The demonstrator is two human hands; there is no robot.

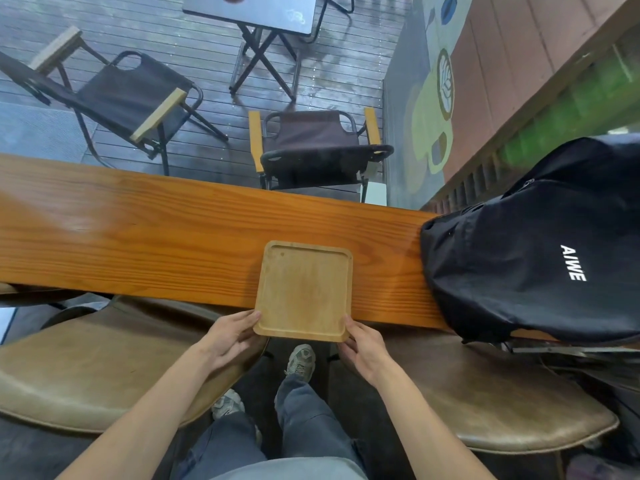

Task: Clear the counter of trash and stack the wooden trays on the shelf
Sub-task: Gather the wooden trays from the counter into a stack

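Tray held at counter edge

Counter (156, 237), long orange wood, bears a black backpack (540, 258) at right. Wooden tray (304, 289) overhangs the near edge. Left hand (230, 337) and right hand (363, 348) pinch its near corners.

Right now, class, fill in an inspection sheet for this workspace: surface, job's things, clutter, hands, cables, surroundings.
Surface: long orange-brown wooden counter, bare apart from two things.
Job's things: one square pale wooden tray, empty, its near edge overhanging the counter; no trash seen.
Clutter: black fabric backpack lying on the counter's right end.
Hands: left hand and right hand each grip a near corner of the tray.
Cables: nothing seen.
Surroundings: two brown padded stools below; folding chairs on decking beyond.
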